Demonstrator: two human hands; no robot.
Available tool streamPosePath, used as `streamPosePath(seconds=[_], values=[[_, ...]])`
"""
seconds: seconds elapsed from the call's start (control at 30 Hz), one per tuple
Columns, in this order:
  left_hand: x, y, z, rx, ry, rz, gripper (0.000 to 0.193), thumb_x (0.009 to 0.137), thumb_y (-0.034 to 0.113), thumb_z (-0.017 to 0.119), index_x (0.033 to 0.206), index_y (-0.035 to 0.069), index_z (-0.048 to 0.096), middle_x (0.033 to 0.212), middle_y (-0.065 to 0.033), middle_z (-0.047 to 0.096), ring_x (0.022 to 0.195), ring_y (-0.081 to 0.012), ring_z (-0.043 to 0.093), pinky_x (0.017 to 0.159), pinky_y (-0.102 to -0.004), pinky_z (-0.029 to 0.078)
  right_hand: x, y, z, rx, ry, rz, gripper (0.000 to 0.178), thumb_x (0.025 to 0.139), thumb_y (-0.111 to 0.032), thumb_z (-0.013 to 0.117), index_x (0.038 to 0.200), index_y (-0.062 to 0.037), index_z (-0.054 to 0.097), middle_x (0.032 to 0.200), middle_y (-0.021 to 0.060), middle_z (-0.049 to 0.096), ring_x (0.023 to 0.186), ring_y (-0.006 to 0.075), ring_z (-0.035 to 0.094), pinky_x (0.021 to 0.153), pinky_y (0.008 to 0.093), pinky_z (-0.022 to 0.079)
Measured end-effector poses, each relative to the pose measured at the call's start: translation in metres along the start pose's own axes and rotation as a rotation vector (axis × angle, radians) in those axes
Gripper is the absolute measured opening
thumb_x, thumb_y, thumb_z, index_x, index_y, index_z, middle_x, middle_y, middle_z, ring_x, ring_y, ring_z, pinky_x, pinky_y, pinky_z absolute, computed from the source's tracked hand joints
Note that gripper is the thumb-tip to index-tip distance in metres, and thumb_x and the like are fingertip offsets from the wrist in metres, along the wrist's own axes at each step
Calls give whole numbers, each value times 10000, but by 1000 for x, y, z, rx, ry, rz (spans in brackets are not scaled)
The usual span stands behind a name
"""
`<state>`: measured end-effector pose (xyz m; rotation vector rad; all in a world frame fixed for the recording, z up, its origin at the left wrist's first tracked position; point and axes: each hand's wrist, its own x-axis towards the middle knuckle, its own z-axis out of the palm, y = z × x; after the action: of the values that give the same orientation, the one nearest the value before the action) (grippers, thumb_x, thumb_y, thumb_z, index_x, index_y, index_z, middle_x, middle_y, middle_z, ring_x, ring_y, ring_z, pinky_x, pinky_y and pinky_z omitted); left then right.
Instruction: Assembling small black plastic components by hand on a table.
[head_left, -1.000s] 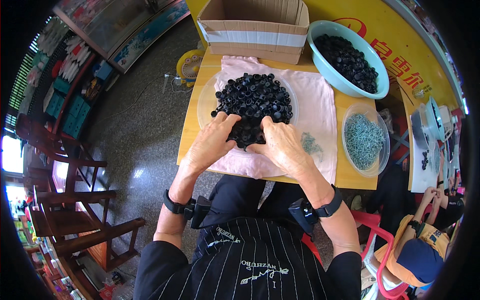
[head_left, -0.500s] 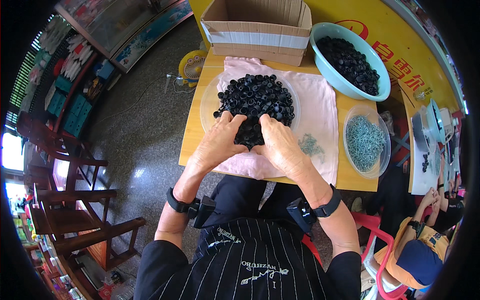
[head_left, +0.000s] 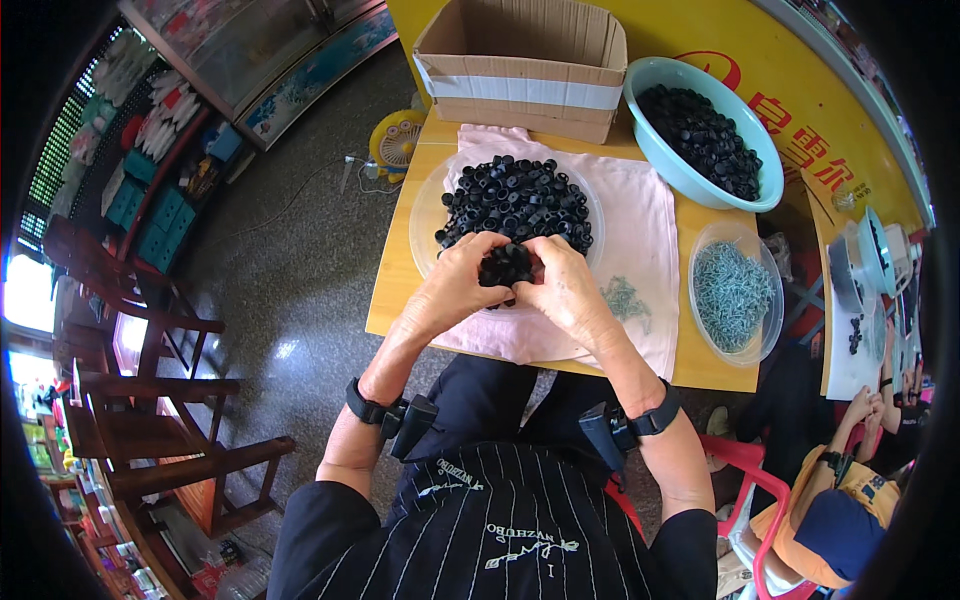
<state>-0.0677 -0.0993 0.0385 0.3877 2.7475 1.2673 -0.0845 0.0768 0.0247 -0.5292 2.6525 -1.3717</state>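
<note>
Dozens of small, round, black plastic caps point(head_left: 518, 205), many hollow like short rings, lie heaped and tumbled at all angles on a shallow, round, clear plastic tray point(head_left: 428, 215); a smaller clump of the same caps point(head_left: 507, 264) sits at the pile's near side. The tray rests on a pale pink cloth point(head_left: 652, 225) over a light wooden table point(head_left: 400, 270), with a few loose bluish-silver metal screws point(head_left: 625, 299) on the cloth to its right. Beyond these, a clear plastic tub point(head_left: 773, 325) holds a dense mass of similar screws, a pale turquoise plastic basin point(head_left: 652, 150) holds more black caps, and a brown cardboard box point(head_left: 520, 92) stands open at the back. The left hand point(head_left: 460, 283) and right hand point(head_left: 563, 290), half closed with curled fingers, face each other and cup the smaller clump between them, thumbs close together on its near side; whether it is lifted cannot be told.
</note>
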Motion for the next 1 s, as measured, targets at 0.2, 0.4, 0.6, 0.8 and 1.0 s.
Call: streamPosePath(seconds=[0.2,0.4,0.6,0.8,1.0], values=[[6,6,-3,-172,-3,-63,538,652,133,777,1144,30,587,1022,-107,640,887,-195,603,755,-314,485,2,-1,-8,208,-4,73,367,695,-43,690,1043,34,604,981,195,629,910,326,629,814,353,498],[12,3,-8,-287,-73,-66,469,750,35,734,1184,46,559,1001,-26,621,782,-73,573,683,-212,497,6,-6,-13,391,-39,127,311,732,-44,684,1031,22,634,872,188,683,760,258,677,707,309,520],[39,24,0,-401,-6,66,389,699,81,726,1068,22,619,857,-51,631,757,-106,583,685,-253,489,12,2,-43,463,-65,140,282,818,31,638,1095,52,588,932,72,659,797,115,631,730,238,521],[78,69,21,-185,-21,248,353,722,85,688,1060,12,615,894,-63,646,810,-97,592,726,-258,485,-2,15,-97,515,63,190,309,789,20,656,1089,66,599,891,100,665,770,128,634,705,236,516],[110,81,68,-55,-112,355,338,689,72,691,1010,-9,623,899,-191,655,820,-285,647,748,-339,494,-20,42,-118,555,173,348,327,807,24,635,1123,78,568,962,121,642,812,151,637,716,244,536]])
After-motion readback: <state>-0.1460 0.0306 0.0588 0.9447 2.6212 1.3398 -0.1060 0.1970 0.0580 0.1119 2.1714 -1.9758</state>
